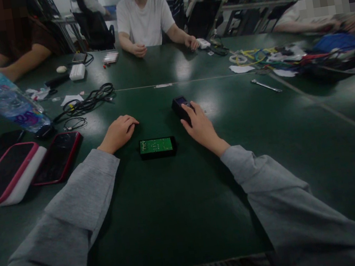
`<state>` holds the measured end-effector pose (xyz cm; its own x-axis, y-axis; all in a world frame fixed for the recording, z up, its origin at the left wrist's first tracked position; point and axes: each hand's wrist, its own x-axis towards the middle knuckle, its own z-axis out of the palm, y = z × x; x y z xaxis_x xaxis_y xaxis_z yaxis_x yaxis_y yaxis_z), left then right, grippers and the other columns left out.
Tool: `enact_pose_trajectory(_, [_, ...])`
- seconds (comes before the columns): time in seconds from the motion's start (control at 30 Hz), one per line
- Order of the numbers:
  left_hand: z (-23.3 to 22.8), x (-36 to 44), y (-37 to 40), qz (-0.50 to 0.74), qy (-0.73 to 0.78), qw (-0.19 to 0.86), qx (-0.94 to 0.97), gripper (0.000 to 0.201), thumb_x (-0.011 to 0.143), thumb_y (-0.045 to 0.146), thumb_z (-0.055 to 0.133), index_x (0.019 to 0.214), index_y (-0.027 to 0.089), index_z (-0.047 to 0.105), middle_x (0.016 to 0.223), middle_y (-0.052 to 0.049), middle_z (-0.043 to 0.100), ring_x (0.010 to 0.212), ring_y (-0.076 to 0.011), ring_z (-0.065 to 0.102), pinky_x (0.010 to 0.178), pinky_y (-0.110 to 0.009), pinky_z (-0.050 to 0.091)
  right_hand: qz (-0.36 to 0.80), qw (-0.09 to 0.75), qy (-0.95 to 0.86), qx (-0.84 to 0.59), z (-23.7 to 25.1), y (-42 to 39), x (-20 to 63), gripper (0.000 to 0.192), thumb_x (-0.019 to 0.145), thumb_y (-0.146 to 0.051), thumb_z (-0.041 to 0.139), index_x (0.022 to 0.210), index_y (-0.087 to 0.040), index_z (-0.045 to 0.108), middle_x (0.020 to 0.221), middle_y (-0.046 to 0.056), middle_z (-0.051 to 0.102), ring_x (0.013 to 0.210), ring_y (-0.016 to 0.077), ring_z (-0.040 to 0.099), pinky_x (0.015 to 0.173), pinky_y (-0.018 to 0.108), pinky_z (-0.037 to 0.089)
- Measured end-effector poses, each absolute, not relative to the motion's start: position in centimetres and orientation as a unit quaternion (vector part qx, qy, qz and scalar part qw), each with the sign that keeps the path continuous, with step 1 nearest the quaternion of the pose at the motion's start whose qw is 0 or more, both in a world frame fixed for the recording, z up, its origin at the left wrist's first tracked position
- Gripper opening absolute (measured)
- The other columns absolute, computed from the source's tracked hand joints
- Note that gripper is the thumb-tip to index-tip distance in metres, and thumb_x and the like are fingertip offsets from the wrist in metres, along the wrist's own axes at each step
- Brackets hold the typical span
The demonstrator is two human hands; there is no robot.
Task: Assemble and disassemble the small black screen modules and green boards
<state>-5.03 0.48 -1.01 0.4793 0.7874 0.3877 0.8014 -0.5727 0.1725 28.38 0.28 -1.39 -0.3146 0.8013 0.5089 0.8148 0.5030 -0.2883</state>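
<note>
My left hand [118,133] rests on the green table with nothing in it, its fingers loosely stretched toward the right. Just to its right lies a black rectangular case [158,154], with a green circuit board [156,145] showing face up inside. My right hand [202,128] is on a small black device with a screen [180,102], thumb on the near side and fingers over the far side. The device stays on the table, partly hidden by that hand.
Left of me are phones in red [60,158] and pink cases [5,175], a tilted plastic bottle [10,97] and black cables [93,100]. A wrench [266,85] and tangled wires [306,60] lie to the right. A person in a white shirt [146,18] sits opposite.
</note>
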Motion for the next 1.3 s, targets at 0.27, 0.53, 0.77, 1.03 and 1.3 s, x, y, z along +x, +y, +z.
enact_pose_trajectory(0.27, [-0.9, -5.0, 0.4, -0.212, -0.460, 0.024, -0.862, 0.027, 0.099, 0.022, 0.042, 0.115, 0.019, 0.064, 0.119, -0.010, 0.065, 0.112, -0.0240, 0.058, 0.097, -0.044, 0.049, -0.010, 0.288, -0.789, -0.543, -1.3, 0.1, 28.2, 0.055, 0.098, -0.036, 0.046, 0.151, -0.022, 0.039, 0.143, 0.021, 0.041, 0.110, 0.0407, 0.062, 0.083, 0.060, 0.058])
enact_pose_trajectory(0.53, [-1.1, -5.0, 0.5, -0.219, -0.461, 0.025, -0.859, 0.026, 0.098, 0.021, 0.043, 0.115, 0.021, 0.063, 0.118, -0.008, 0.066, 0.112, -0.0231, 0.059, 0.098, -0.044, 0.048, 0.001, 0.300, -0.786, -0.541, -1.2, -0.1, 28.2, 0.057, 0.098, -0.042, 0.048, 0.152, -0.025, 0.039, 0.145, 0.020, 0.041, 0.112, 0.0417, 0.060, 0.087, 0.063, 0.056])
enact_pose_trajectory(0.77, [-0.9, -4.9, 0.4, -0.216, -0.460, 0.024, -0.861, 0.026, 0.099, 0.022, 0.042, 0.114, 0.019, 0.063, 0.119, -0.009, 0.065, 0.112, -0.0235, 0.059, 0.098, -0.043, 0.048, -0.003, 0.289, -0.786, -0.546, -1.1, -0.1, 28.2, 0.058, 0.097, -0.039, 0.048, 0.152, -0.024, 0.038, 0.142, 0.020, 0.043, 0.106, 0.0407, 0.063, 0.081, 0.062, 0.058])
enact_pose_trajectory(1.03, [-1.0, -5.0, 0.5, -0.213, -0.461, 0.023, -0.861, 0.026, 0.098, 0.022, 0.043, 0.115, 0.021, 0.063, 0.119, -0.008, 0.065, 0.112, -0.0236, 0.059, 0.096, -0.044, 0.049, 0.011, 0.399, -0.752, -0.524, 0.0, -0.9, 28.1, 0.056, 0.100, -0.042, 0.042, 0.153, -0.028, 0.033, 0.149, 0.015, 0.036, 0.128, 0.0412, 0.047, 0.097, 0.063, 0.051])
enact_pose_trajectory(1.3, [-1.2, -5.1, 0.6, -0.217, -0.459, 0.020, -0.862, 0.026, 0.098, 0.021, 0.043, 0.115, 0.020, 0.063, 0.119, -0.009, 0.065, 0.112, -0.0234, 0.058, 0.098, -0.043, 0.048, -0.018, 0.439, -0.731, -0.522, 0.8, -0.5, 29.0, 0.056, 0.101, -0.043, 0.041, 0.153, -0.029, 0.030, 0.153, 0.014, 0.029, 0.143, 0.0410, 0.030, 0.103, 0.060, 0.046])
